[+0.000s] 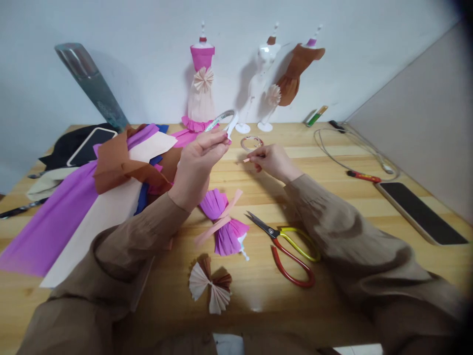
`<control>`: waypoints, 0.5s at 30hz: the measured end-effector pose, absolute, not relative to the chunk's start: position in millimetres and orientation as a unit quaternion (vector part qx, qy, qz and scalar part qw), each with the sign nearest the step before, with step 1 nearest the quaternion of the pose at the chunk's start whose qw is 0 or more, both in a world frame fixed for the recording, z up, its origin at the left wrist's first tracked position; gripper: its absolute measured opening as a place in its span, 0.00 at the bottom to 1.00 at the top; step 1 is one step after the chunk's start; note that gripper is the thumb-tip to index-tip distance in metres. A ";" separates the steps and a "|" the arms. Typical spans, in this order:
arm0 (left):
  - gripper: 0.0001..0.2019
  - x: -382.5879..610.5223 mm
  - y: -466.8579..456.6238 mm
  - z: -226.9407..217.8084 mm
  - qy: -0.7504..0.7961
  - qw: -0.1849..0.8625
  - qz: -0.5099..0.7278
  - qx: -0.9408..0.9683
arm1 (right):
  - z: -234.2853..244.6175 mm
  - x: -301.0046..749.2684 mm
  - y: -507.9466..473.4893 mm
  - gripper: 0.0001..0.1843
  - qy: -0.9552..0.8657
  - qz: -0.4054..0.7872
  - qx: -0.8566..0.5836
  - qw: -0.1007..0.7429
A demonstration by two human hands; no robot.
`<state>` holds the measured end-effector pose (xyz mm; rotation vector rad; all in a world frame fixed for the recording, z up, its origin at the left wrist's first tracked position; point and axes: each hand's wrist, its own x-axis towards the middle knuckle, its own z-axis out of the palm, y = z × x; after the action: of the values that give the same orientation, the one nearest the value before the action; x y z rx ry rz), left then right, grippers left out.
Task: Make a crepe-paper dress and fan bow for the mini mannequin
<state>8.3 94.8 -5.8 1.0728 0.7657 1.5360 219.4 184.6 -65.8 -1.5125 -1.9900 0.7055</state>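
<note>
Wooden table (258, 301) under a white wall, and the tape roll (226, 118) is up in the air above the purple bow (223, 227), pinched by the left hand (195, 165). Beyond the bow, the right hand (271, 160) nips a small pink strip (246, 159), held clear of the wood, probably so it won't stick. Scissors (288, 246) lie right of the bow, within easy reach.

Our left hand (195, 165) holds a tape roll (225, 118) above mid-table (258, 301). Right hand (273, 160) is just right of it, pinching a strip (246, 159). Small ring (252, 143) lies behind the right hand. In front of our hands: far bow (221, 222), near bow (210, 284) closer to us. Scissors (291, 246) right of the bows. Paper sheets (84, 207) piled left, phone (421, 211) far right, three dress forms (260, 84) at the back wall.
</note>
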 end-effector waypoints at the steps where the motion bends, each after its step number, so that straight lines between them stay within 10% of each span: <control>1: 0.06 8.0 95.0 -5.2 0.319 0.532 0.645 0.445 | -65.6 219.5 184.7 0.08 -0.737 0.263 -0.562 0.268; 15: 0.08 8.6 95.1 -6.6 0.307 0.553 0.640 0.436 | -59.6 178.3 211.3 0.06 -0.873 0.116 -0.474 0.008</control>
<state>8.6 95.1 -6.6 1.0308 0.7254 1.5142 178.3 211.3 -59.6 -1.4804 -2.7290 0.3633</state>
